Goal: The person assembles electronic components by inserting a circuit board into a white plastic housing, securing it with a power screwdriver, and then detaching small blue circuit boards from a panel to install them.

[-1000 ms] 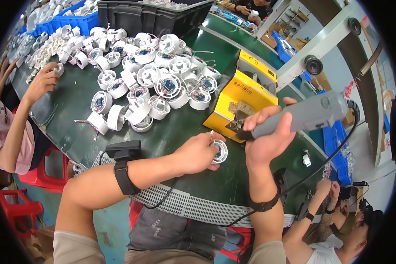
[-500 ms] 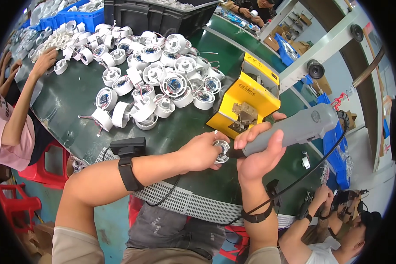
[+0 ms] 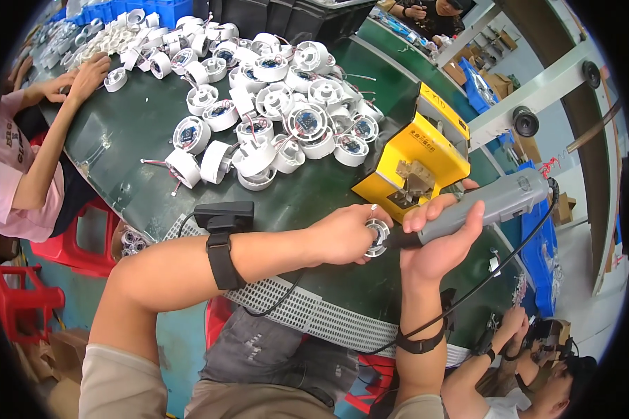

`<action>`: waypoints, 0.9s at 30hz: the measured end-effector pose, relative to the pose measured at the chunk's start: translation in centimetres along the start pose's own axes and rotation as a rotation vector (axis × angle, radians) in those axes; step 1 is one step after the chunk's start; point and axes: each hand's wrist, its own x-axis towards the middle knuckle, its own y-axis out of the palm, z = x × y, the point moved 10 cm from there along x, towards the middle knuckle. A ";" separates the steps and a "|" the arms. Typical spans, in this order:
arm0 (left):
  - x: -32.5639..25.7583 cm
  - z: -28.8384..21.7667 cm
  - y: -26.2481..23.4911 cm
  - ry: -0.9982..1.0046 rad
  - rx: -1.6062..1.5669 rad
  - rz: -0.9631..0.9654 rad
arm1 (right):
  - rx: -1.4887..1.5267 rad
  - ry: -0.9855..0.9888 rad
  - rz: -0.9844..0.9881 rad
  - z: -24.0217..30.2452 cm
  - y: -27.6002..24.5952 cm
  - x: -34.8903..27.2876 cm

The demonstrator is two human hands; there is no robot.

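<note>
My left hand [image 3: 344,235] is closed on a round white plastic housing [image 3: 378,238], gripping it by its left side. A short wire end with a small white connector sticks up above the fingers. In my right hand [image 3: 437,241] lies a grey electric screwdriver [image 3: 493,207], its cable trailing down past my wrist. The tool's dark front end points left and meets the open face of the housing; its bit tip is hidden. Just behind my hands stands a yellow box-shaped screw feeder [image 3: 416,150] with a metal mechanism in its front.
White housings [image 3: 286,115] with boards and wires are heaped on the green table [image 3: 126,174]. A black crate [image 3: 293,21] and blue bins [image 3: 164,10] stand behind. Co-workers sit left, right and across. A perforated strip [image 3: 328,318] lines the near edge.
The whole view has shifted, so the scene sits farther right. My hands keep the same hold, with the screwdriver still against the housing. The left co-worker's hands have come together.
</note>
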 end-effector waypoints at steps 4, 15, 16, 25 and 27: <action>0.0 -0.1 0.3 0.012 0.013 0.024 | -0.003 0.009 -0.004 -0.6 -0.4 0.0; 0.2 0.1 0.4 0.009 -0.022 0.036 | -0.016 -0.032 0.010 0.3 -0.2 -0.1; 0.3 0.1 0.4 0.009 -0.023 0.036 | -0.020 -0.049 0.008 0.4 -0.2 -0.2; 0.5 0.6 0.0 -0.007 -0.002 -0.001 | -0.052 -0.151 0.070 1.2 0.7 -0.7; 0.5 0.5 -0.2 0.001 -0.006 -0.015 | -0.067 -0.170 0.089 1.2 0.9 -0.8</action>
